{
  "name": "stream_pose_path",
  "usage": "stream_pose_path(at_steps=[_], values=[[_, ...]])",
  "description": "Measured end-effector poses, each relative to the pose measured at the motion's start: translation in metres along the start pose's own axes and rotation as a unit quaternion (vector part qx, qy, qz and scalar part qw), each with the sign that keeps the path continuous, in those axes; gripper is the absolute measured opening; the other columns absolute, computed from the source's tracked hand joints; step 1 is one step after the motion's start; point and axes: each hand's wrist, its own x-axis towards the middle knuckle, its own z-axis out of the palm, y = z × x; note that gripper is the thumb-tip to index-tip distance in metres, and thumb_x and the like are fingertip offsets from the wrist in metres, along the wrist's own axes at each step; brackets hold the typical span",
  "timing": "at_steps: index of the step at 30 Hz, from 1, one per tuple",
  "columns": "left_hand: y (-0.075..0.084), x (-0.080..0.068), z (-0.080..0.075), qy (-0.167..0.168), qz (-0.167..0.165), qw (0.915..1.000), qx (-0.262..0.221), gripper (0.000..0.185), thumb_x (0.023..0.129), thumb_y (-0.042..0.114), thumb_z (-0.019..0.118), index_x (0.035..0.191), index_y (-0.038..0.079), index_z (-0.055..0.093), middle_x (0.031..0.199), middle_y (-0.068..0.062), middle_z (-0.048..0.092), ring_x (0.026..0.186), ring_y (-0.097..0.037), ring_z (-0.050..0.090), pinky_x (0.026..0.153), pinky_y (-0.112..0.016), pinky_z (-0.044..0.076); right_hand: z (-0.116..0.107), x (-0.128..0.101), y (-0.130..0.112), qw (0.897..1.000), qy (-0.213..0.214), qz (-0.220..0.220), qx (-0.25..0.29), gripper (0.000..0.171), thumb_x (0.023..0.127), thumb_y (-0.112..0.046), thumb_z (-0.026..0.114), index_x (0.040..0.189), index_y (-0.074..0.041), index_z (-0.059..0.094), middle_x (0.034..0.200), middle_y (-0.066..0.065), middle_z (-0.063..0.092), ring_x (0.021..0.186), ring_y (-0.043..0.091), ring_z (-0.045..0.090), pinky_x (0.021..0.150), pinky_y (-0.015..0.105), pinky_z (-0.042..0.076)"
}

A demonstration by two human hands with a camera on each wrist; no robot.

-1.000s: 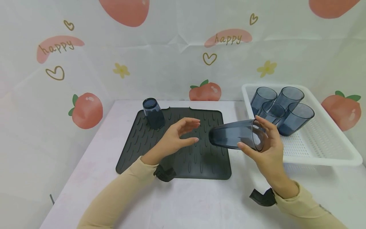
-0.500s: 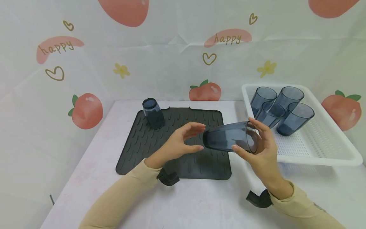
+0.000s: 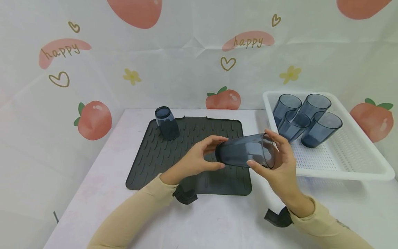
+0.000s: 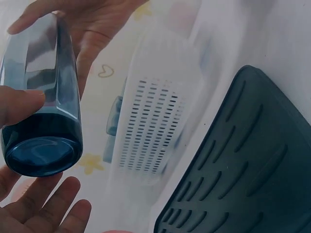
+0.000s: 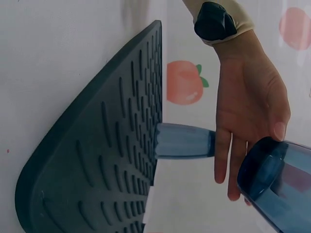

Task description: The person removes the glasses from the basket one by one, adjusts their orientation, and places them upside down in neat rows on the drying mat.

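Observation:
A dark blue see-through cup (image 3: 245, 152) lies sideways in the air above the right side of a dark ridged mat (image 3: 155, 155). My right hand (image 3: 259, 147) grips it near the rim, thumb below and fingers over the top. My left hand (image 3: 221, 153) is cupped at the cup's base with fingers nearly straight. In the left wrist view its thumb (image 4: 19, 104) touches the side of the cup (image 4: 41, 111) while the fingers (image 4: 48, 204) lie spread below the base. The right wrist view shows the cup (image 5: 277, 189) in front of the left hand (image 5: 248, 121).
A second blue cup (image 3: 167, 123) stands upside down at the mat's far left corner. A white perforated basket (image 3: 342, 173) at the right holds several upright blue cups (image 3: 306, 117). The table (image 3: 217, 221) is white, with a printed backdrop behind it.
My right hand has carried the sideways cup leftward. The left hand has closed in on its base, and its thumb now touches the cup.

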Motion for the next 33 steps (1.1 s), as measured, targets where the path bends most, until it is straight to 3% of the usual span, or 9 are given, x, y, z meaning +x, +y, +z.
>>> stream_pose_path(at_steps=[14, 21, 26, 33], values=[[-0.0011, 0.0021, 0.0062, -0.008, 0.014, 0.9998, -0.010, 0.073, 0.077, 0.005, 0.080, 0.140, 0.017, 0.045, 0.128, -0.005, 0.052, 0.111, -0.018, 0.054, 0.094, -0.032, 0.052, 0.0070, -0.0012, 0.0023, 1.000, -0.018, -0.011, 0.012, 0.084, 0.067, 0.029, 0.067, 0.142, 0.004, 0.038, 0.131, 0.013, 0.043, 0.119, 0.022, 0.054, 0.086, 0.021, 0.056], [-0.0035, 0.0011, 0.0082, 0.001, 0.019, 0.9996, -0.019, 0.075, 0.074, 0.004, 0.083, 0.138, 0.018, 0.048, 0.127, -0.004, 0.054, 0.108, -0.017, 0.056, 0.089, -0.032, 0.056, 0.0088, -0.0013, 0.0000, 1.000, -0.014, 0.011, -0.013, 0.088, 0.062, 0.032, 0.065, 0.141, 0.008, 0.035, 0.131, 0.008, 0.045, 0.116, 0.019, 0.055, 0.085, 0.022, 0.056], [-0.0031, -0.0008, 0.0080, 0.013, 0.020, 0.9996, -0.013, 0.075, 0.070, 0.006, 0.086, 0.135, 0.019, 0.051, 0.122, -0.002, 0.057, 0.104, -0.016, 0.058, 0.087, -0.032, 0.056, 0.0055, 0.0022, 0.0000, 0.999, -0.044, -0.004, -0.019, 0.087, 0.062, 0.030, 0.066, 0.140, 0.008, 0.035, 0.130, 0.008, 0.046, 0.113, 0.018, 0.056, 0.085, 0.020, 0.056], [-0.0047, -0.0046, 0.0061, 0.025, 0.015, 0.9996, -0.004, 0.075, 0.069, 0.010, 0.088, 0.134, 0.022, 0.053, 0.123, 0.000, 0.058, 0.104, -0.015, 0.059, 0.087, -0.033, 0.055, -0.0009, 0.0040, -0.0041, 0.996, -0.079, 0.027, -0.033, 0.087, 0.065, 0.028, 0.069, 0.141, 0.003, 0.035, 0.132, 0.009, 0.046, 0.110, 0.017, 0.056, 0.080, 0.021, 0.057]])
